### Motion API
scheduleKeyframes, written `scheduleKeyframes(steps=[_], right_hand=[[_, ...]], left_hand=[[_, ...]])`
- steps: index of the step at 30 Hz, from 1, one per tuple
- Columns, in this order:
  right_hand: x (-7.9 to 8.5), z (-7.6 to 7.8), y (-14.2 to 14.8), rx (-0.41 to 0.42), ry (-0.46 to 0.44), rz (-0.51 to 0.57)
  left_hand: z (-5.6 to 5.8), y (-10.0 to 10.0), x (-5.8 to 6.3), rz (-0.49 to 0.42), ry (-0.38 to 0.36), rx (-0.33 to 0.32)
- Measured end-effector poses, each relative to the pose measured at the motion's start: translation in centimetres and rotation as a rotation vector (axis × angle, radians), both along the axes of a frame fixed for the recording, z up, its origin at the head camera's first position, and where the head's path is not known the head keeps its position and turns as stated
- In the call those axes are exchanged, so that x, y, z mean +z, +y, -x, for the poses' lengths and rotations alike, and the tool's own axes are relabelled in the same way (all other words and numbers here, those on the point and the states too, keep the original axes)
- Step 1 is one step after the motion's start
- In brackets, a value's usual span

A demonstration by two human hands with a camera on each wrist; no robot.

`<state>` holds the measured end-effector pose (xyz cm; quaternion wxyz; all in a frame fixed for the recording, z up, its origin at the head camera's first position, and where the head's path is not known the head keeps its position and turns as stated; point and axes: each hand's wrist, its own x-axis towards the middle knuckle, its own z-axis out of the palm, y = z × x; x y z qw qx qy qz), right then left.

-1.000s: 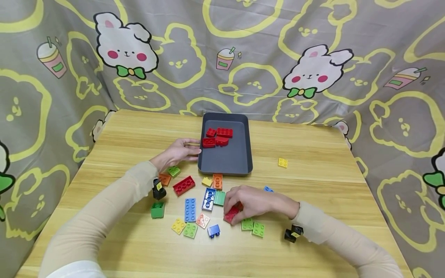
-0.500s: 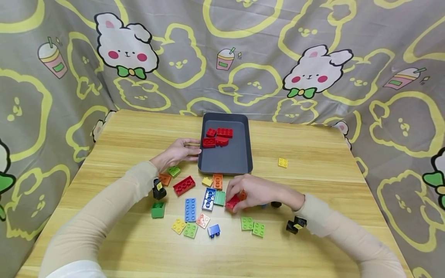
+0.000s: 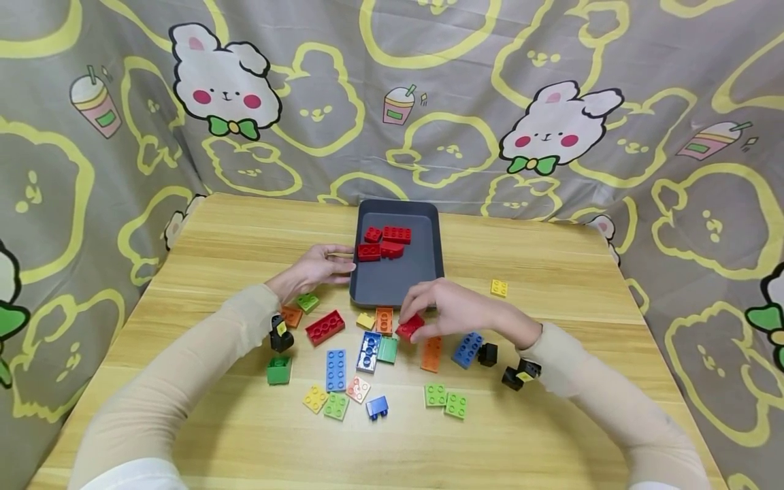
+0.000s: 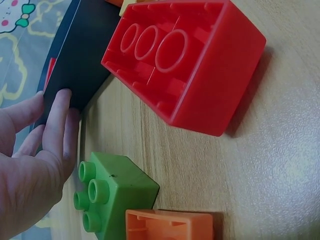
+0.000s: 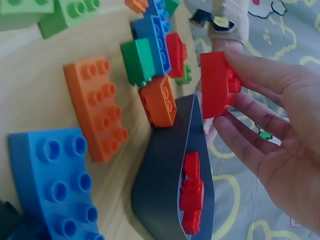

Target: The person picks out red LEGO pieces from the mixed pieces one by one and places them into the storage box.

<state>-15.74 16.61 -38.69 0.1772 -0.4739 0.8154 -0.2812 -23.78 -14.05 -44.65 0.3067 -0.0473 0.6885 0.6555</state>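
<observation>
My right hand [image 3: 450, 306] pinches a red brick [image 5: 215, 85] between thumb and fingers, near the front edge of the dark grey tray [image 3: 410, 282]. Studs show on the side of the brick facing the palm in the right wrist view. At the tray's left side, my left hand [image 3: 315, 265] touches the outer wall with extended fingers [image 4: 59, 112], its thumb at the rim. Several red bricks [image 3: 397, 235] lie grouped inside the tray toward the far left. Another red brick [image 4: 185, 65] lies hollow side showing on the table, close to the left hand.
Loose bricks lie around the table: an orange one [image 3: 431, 354], a blue one [image 3: 468, 349] near the right wrist, light green ones [image 3: 435, 394], and a yellow one [image 3: 499, 288] farther right. A green brick [image 3: 279, 371] sits below the left wrist. A patterned curtain [image 3: 453, 82] stands behind the table.
My right hand has moved away from me toward the tray with the red brick, uncovering the orange and blue bricks. My left hand has stayed at the tray's side.
</observation>
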Motion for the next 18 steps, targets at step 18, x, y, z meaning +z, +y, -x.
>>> scheduleKeyframes(steps=[18], right_hand=[[-1.5, 4.5, 1.0, -0.189, -0.146, 0.263]], left_hand=[[0.1, 0.1, -0.3, 0.015, 0.012, -0.007]])
